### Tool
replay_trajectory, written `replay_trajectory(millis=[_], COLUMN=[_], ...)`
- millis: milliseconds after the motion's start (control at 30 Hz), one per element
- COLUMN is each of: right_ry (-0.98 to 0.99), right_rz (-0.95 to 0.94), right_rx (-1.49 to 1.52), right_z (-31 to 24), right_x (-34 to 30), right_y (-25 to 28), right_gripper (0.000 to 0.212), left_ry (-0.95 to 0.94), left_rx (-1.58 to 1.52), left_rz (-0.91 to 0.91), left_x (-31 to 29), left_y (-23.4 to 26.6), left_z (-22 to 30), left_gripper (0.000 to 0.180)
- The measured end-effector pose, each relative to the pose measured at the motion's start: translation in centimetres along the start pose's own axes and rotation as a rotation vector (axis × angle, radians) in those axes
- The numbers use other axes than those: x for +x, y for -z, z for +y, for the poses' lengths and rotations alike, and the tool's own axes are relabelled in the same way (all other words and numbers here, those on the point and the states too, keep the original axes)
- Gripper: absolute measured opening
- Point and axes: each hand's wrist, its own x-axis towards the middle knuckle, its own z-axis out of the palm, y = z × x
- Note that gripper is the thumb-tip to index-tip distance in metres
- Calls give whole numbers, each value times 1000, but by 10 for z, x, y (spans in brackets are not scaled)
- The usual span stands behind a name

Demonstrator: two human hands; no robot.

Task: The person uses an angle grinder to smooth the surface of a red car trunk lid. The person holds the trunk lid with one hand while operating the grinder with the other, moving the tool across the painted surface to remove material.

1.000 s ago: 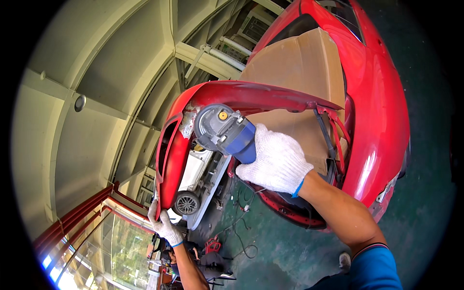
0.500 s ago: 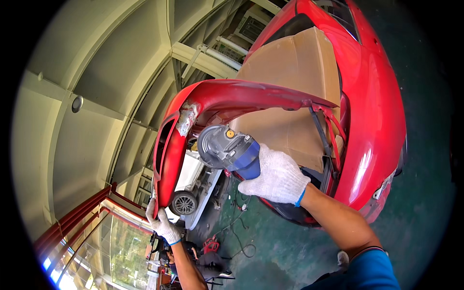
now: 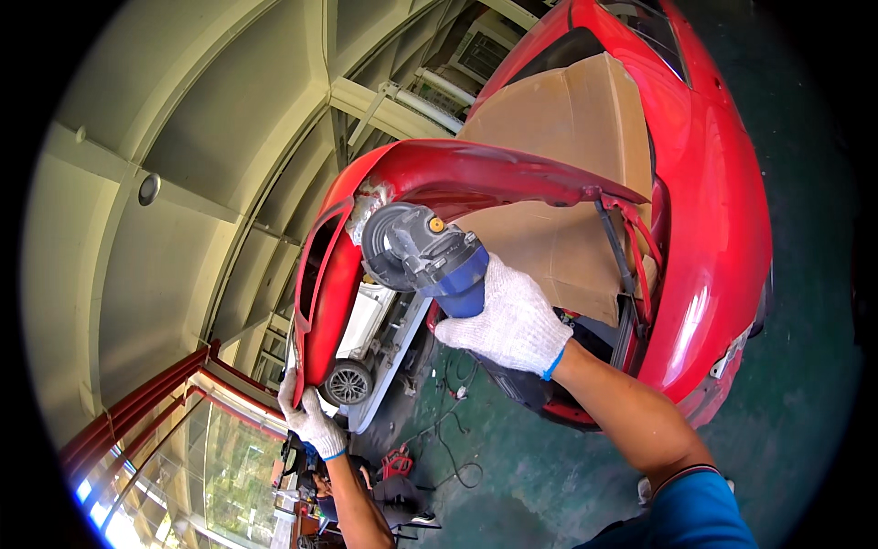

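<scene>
My right hand (image 3: 512, 322), in a white knitted glove with a blue cuff, is wrapped round the blue body of an angle grinder (image 3: 446, 265). The grinder's dark round guard sits close to a scraped, bare-metal patch (image 3: 368, 203) on the raised red trunk lid (image 3: 334, 316). Whether the disc touches the patch cannot be made out. At the lid's lower left edge, my gloved left hand (image 3: 313, 423) is closed round the rim.
The red car (image 3: 704, 247) fills the right, with cardboard (image 3: 585, 119) covering its rear opening. A strut (image 3: 615, 242) holds up the lid. Behind stand a white car (image 3: 366, 325) and a seated person (image 3: 395, 499). A cable (image 3: 448, 421) lies on the green floor (image 3: 549, 485).
My right hand has moved the grinder slightly up and left, closer to the bare patch. My left hand keeps its hold on the lid's edge.
</scene>
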Motion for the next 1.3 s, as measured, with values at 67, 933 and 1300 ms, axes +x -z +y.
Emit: replay_trajectory(millis=[67, 933, 1300], right_ry=[-15, 32, -11], right_rz=[25, -144, 67], right_rx=[7, 126, 582], right_z=[-2, 25, 71], right_x=[4, -46, -55], right_y=[2, -17, -67], right_gripper=[77, 81, 82], left_ry=[6, 4, -64], left_rx=[34, 20, 105], left_rz=[5, -17, -67], left_x=[1, 2, 13], left_y=[1, -2, -1], left_z=[-1, -1, 0], left_gripper=[43, 40, 34])
